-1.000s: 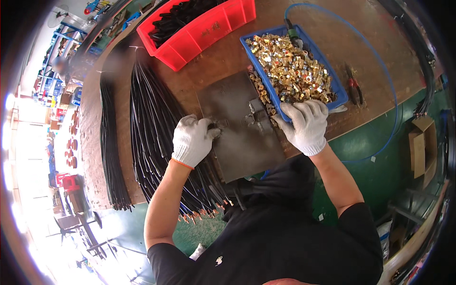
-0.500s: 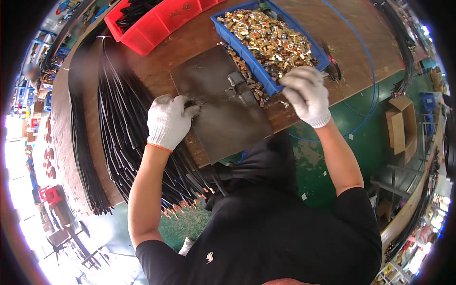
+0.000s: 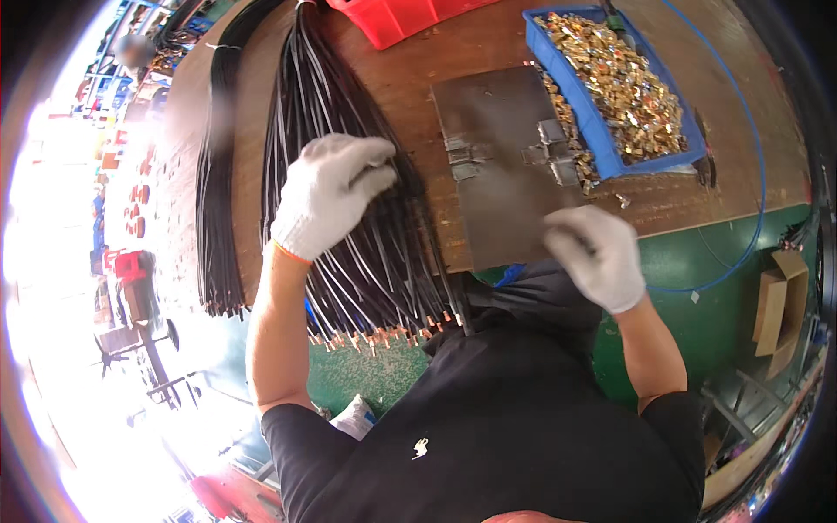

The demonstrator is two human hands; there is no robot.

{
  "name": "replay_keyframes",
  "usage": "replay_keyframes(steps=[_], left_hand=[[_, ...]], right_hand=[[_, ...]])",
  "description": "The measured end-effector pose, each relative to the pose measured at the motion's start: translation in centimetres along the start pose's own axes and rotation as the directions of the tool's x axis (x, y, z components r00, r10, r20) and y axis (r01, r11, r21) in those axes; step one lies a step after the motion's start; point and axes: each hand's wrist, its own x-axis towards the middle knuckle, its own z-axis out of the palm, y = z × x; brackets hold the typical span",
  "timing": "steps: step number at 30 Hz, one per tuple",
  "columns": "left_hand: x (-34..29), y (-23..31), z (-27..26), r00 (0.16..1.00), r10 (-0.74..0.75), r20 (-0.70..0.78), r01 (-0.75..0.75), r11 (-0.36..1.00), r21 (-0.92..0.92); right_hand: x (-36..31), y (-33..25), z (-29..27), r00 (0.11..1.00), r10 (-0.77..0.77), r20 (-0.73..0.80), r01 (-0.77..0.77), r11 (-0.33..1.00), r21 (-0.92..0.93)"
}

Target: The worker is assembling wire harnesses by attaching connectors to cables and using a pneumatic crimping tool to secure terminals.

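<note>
My left hand [image 3: 336, 193], in a white knit glove, is over a thick bundle of black cables [image 3: 349, 113] on the left of the table. Its fingers are curved, with a gap between thumb and forefinger and nothing visible in it. The cables' bare copper ends [image 3: 375, 338] fan out past the near table edge. My right hand [image 3: 602, 259], also gloved, is near the lower right corner of a dark metal plate [image 3: 497, 209]. Its fingers bend in toward the thumb; anything pinched there is too blurred to make out. Small metal blocks [image 3: 554, 148] sit on the plate.
A blue bin [image 3: 615, 166] full of shiny brass-coloured metal pieces stands beyond the plate, with loose pieces [image 3: 586, 170] beside it. A red bin [image 3: 384, 30] is at the back. A second cable bundle [image 3: 218, 192] lies far left. A blue hose [image 3: 757, 166] curves along the right.
My left hand has gone from the metal plate to above the cable bundle. The right hand has drawn back from the blue bin toward the plate's near corner. The whole view has shifted left.
</note>
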Motion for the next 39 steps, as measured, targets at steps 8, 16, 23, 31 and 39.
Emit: replay_keyframes(steps=[8,16,23,31,39], left_hand=[[-5.7,1.5,2.2,0.911,0.237,0.339,-0.304,0.939,0.162],[-5.1,0.4,2.7,0.866,0.364,0.344,-0.453,0.863,0.226],[-3.6,0.2,-1.2,0.904,0.404,0.137,-0.426,0.833,0.353],[-5.7,-3.1,-1.6,0.964,0.265,-0.029,-0.24,0.91,0.338],[-3.2,3.3,1.8,0.974,0.155,0.162,-0.17,0.982,0.083]], right_hand=[[2.2,-5.1,12.2,0.86,-0.183,0.477,0.297,0.939,-0.175],[3.2,-6.5,13.6,0.834,0.105,0.541,0.066,0.956,-0.287],[5.4,-5.4,8.2,0.907,-0.055,0.417,0.085,0.995,-0.054],[7.3,-2.1,6.0,0.885,-0.313,0.344,0.382,0.911,-0.154],[9.0,-0.4,5.3,0.861,-0.4,0.314,0.459,0.877,-0.144]])
